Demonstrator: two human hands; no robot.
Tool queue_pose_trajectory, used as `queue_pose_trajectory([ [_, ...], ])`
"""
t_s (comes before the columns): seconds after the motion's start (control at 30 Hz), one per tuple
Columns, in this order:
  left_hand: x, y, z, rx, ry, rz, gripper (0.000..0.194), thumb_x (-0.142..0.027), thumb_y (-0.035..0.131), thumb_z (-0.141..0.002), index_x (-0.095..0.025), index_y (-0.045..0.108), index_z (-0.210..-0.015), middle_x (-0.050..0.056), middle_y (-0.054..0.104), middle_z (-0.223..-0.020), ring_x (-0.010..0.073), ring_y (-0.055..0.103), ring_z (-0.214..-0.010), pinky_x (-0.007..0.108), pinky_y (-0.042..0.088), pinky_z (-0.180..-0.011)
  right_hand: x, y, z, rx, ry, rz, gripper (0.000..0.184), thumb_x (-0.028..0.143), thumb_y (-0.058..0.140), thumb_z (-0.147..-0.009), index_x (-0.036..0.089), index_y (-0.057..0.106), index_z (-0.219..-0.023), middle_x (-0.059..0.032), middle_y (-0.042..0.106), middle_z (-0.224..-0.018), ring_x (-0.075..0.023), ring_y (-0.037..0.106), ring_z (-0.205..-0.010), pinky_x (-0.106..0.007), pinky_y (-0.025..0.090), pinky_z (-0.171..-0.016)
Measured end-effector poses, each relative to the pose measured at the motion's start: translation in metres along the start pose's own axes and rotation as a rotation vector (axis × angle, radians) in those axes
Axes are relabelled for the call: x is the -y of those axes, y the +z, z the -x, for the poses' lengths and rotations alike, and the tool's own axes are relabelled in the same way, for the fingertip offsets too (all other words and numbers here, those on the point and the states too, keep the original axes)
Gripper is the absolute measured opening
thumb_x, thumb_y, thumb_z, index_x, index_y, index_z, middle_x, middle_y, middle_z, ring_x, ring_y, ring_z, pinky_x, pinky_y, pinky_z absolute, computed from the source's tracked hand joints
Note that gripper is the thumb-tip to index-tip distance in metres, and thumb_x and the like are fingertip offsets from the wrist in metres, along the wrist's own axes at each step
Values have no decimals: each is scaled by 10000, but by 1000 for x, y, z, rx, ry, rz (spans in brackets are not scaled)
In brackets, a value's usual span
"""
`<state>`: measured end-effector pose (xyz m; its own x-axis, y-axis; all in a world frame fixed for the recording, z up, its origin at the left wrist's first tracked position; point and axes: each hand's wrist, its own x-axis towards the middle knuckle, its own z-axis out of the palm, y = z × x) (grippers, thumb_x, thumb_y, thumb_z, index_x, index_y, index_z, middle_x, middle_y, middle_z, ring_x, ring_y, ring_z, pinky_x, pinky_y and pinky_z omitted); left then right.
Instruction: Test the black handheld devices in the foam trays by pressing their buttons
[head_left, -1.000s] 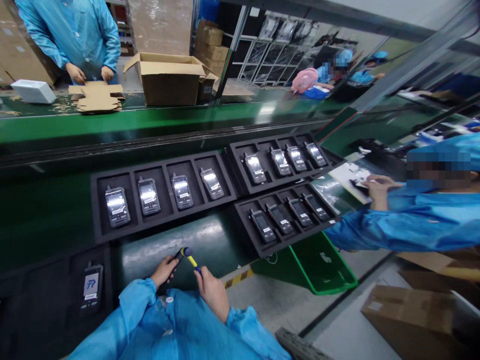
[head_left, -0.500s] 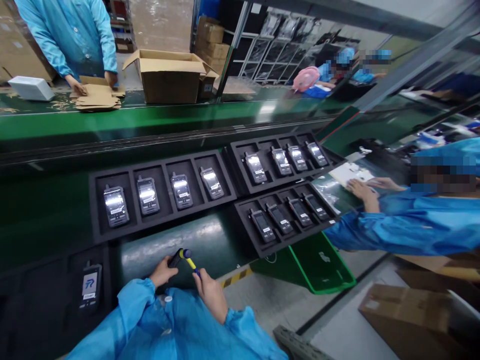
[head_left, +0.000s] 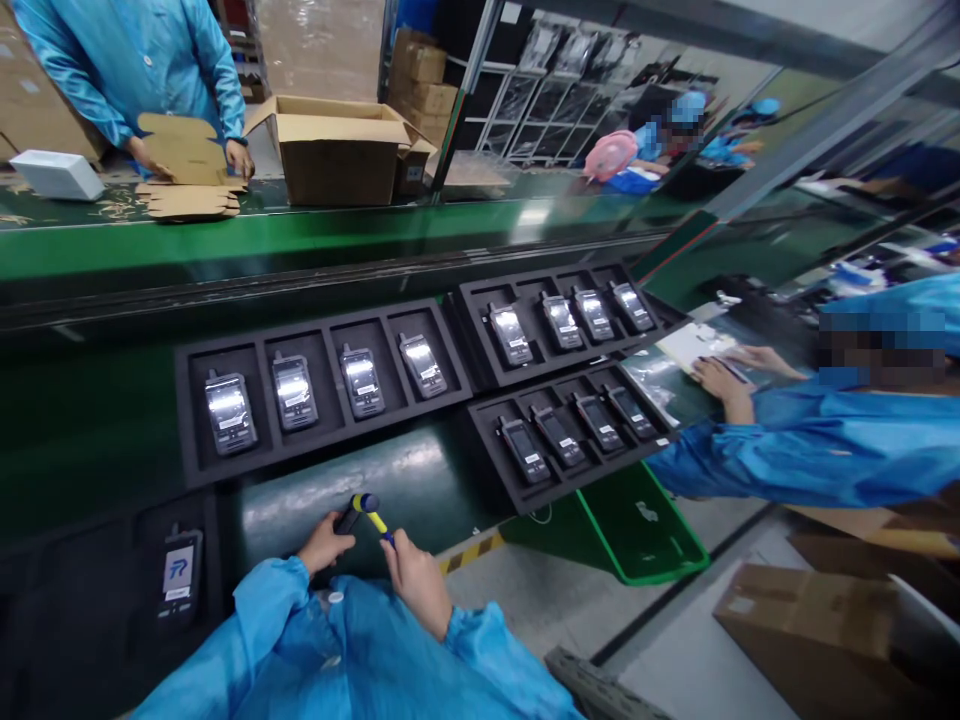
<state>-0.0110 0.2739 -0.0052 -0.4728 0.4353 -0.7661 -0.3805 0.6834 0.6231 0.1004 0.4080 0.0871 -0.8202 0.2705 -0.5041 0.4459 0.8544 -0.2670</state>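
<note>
Counter (head_left: 424,455): green, runs beneath the trays; gives them a broad flat support. Four black compartmented trays noted. Upper left tray (head_left: 330,437) holds four handheld devices, one per compartment, screens up, antennas away from the wearer; the dividers likely prevent knocking, and the screens are readable from above. Far right tray (head_left: 484,383) and near right tray (head_left: 499,475) hold four each, also screen up. Lower left tray (head_left: 213,550), partly out of view, shows one device with a lit logo (head_left: 178,585). Green bin (head_left: 634,580) sits at the counter's near edge, below the near right tray, its mouth upward. Right hand (head_left: 421,580): fingers closed around the lower handle of a small hammer (head_left: 377,522), a grip that probably leaves the head free to swing. Left hand (head_left: 322,545): closed around a dark object (head_left: 346,520), probably another handheld device, tilted and seen nearly edge-on; held near its lower part, presumably so its upper end is exposed and steady. Hammer head (head_left: 367,503) is at that upper end; contact or small gap, cannot tell.
</note>
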Motion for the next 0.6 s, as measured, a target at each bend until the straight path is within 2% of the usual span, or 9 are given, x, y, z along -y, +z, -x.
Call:
queue_pose_trajectory([
  [0.1,-2,0,0,0,-2,7,415,-103,531,-763,-69,447,-1168,-1,481,-677,127,476,-571,210,342,-431,0,1,-1,61,18,54,214,297,379,-1028,140,525,-1028,-68,658,-925,-283,648,-838,-299,411,-607],
  [0.23,-3,0,2,1,-17,5,413,-106,538,-768,-71,446,-1169,-13,463,-636,128,472,-560,206,338,-430,-2,-1,-2,-11,-7,13,242,305,344,-1037,140,520,-1017,-64,656,-926,-267,648,-851,-308,449,-648],
  [0.33,-3,0,2,-6,-15,3,412,-110,536,-770,-79,445,-1171,-17,463,-624,130,476,-557,205,330,-430,-2,-4,-2,52,0,39,229,296,366,-1029,131,524,-1051,-77,660,-914,-289,649,-837,-322,460,-639],
  [0.47,-1,1,0,-7,-20,17,432,-127,544,-770,-80,437,-1186,-14,482,-636,139,503,-574,205,332,-436,1,-5,-1,-9,8,-3,260,308,321,-1040,138,518,-1032,-69,655,-921,-271,650,-850,-314,477,-667],
  [0.6,-1,2,-1,-20,-5,35,411,-101,544,-757,-83,454,-1158,-13,486,-650,124,481,-548,204,320,-426,3,-2,-4,45,30,45,252,311,354,-1029,136,535,-1028,-89,662,-900,-290,653,-832,-320,491,-660],
])
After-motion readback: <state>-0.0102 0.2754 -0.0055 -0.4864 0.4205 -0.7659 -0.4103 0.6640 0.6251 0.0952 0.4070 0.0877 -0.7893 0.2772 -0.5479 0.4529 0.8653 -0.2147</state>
